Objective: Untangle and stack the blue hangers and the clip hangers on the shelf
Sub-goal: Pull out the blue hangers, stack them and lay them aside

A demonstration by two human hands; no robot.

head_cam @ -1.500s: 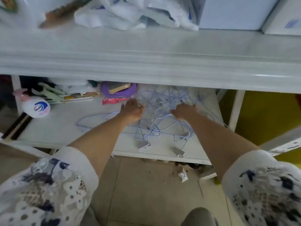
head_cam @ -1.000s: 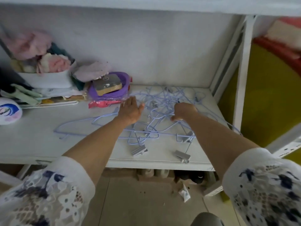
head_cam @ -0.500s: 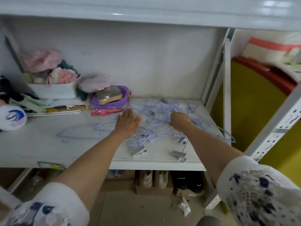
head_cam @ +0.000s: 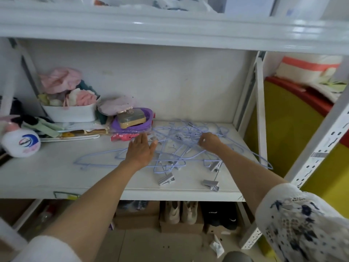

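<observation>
- While the left hand (head_cam: 140,151) lies flat, fingers straight, on the tangled blue hangers (head_cam: 181,142), the right hand (head_cam: 208,141) curls into the wires.
- Clip hangers' clips (head_cam: 167,179) lie near the shelf (head_cam: 37,176) edge.

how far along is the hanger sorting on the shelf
Done: nothing stacked yet; one blue hanger lies flat apart at the left. In hand: the left hand rests flat on the wires, while the right hand grips into the tangle. Left: nearly everything, including the clip hangers near the shelf edge.
</observation>
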